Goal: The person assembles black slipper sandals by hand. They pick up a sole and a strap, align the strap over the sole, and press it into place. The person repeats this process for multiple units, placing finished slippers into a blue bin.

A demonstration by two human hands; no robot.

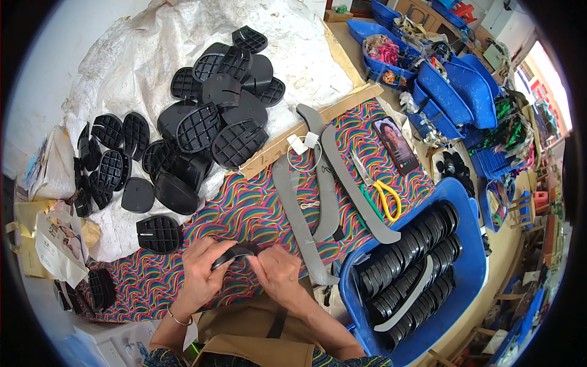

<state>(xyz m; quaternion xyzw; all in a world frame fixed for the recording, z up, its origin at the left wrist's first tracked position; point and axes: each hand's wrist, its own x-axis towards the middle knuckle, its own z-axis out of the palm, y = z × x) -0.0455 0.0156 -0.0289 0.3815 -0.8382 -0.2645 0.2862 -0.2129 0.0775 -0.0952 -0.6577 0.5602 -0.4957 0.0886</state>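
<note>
Both my hands meet over the patterned cloth at the table's near edge, around one black shoe heel (235, 251). My left hand (200, 272) has its thumb and fingers closed on the heel's left side. My right hand (278, 273) pinches at its right end, and the fingers hide part of that end. Just beyond my left hand lies a loose heel (159, 235), its gridded underside facing up. A larger heap of black heels (221, 90) covers the white sheet (147, 55) farther back, some gridded side up and some smooth side up.
Grey curved strips (293, 208), yellow-handled scissors (386, 199) and a phone (396, 145) lie on the patterned cloth (238, 202). At my right stands a blue basin (469, 278) holding rows of black heels, a grey strip (408, 300) across them. More blue basins (446, 92) fill the floor beyond.
</note>
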